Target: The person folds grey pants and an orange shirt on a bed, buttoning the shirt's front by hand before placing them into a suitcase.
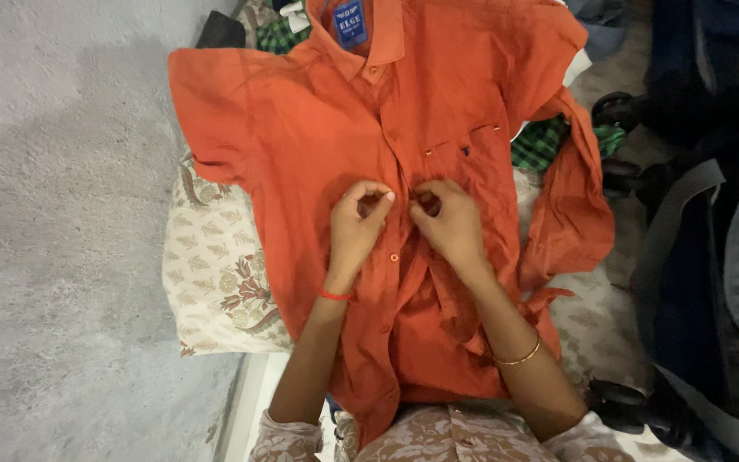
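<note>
An orange button-up shirt [318, 120] lies spread flat, collar away from me, on a floral patterned cloth [211, 274]. My left hand [358, 224], with a red thread at the wrist, pinches the left edge of the shirt's front placket at mid-chest. My right hand [448, 224], with a gold bangle on the forearm, pinches the right edge of the placket just beside it. The two hands almost touch over the button line. One orange button [394, 257] shows just below them.
Grey concrete floor [53, 231] fills the left side. A green checked garment [549, 141] peeks out from under the shirt at right and top. Dark bags with a grey strap [694, 248] sit at the right. More clothes lie beyond the collar.
</note>
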